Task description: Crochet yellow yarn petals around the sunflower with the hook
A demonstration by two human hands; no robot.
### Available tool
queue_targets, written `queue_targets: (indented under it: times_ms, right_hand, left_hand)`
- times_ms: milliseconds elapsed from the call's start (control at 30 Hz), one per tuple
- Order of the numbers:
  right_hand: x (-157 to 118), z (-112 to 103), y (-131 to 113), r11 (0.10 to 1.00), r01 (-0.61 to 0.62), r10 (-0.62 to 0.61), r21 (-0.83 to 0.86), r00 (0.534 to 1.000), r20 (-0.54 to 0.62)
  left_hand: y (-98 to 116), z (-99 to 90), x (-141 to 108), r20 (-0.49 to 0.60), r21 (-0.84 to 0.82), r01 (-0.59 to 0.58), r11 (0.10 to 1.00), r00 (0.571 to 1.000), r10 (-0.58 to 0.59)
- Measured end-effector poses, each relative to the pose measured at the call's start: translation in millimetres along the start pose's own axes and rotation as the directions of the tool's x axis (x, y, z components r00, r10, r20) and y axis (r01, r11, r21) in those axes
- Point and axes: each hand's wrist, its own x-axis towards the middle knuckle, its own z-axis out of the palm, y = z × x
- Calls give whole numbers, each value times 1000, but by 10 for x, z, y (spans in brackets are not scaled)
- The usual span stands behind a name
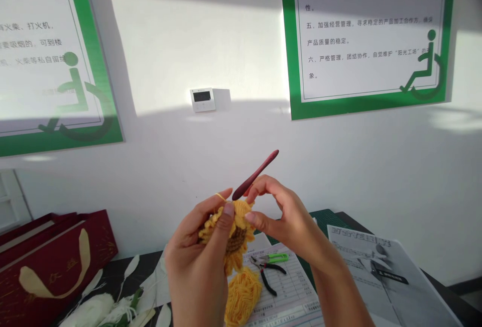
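A crocheted flower with yellow petals and a brown centre is held up in front of the wall. My left hand grips it from the left, thumb across its front, with a yellow strand over the index finger. On the flower's right side, my right hand pinches a yellow petal between thumb and forefinger. A dark red crochet hook slants up to the right from the flower's top edge; its tip is hidden. Below hangs or lies a yellow yarn ball, partly behind my left hand.
Pliers and a bright green cutter lie on printed sheets. Dark red gift bags stand at left, near white yarn. A printed page lies at right, over a green mat. Posters hang behind.
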Motion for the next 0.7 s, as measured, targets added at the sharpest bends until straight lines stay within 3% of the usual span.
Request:
queue_targets:
  times_ms: [200,367,467,567,700]
  right_hand:
    - [5,42,-19,997,77,-76,17,996,-39]
    - [17,69,37,956,-80,96,281,994,-43]
    - [31,125,102,915,-116,175,387,977,-121]
    - [46,169,159,931,-88,180,354,955,-237]
    - [73,162,234,955,-143,201,260,956,-213]
  left_hand:
    - [40,51,-45,-18,14,-22,1000,1000,23]
    - [-17,60,-17,86,-6,-37,999,996,38]
    - [-61,77,24,132,-23,-26,999,991,29]
    - [-100,90,73,165,-33,10,999,986,-5]
    - [-162,75,157,187,-46,42,998,982,-32]
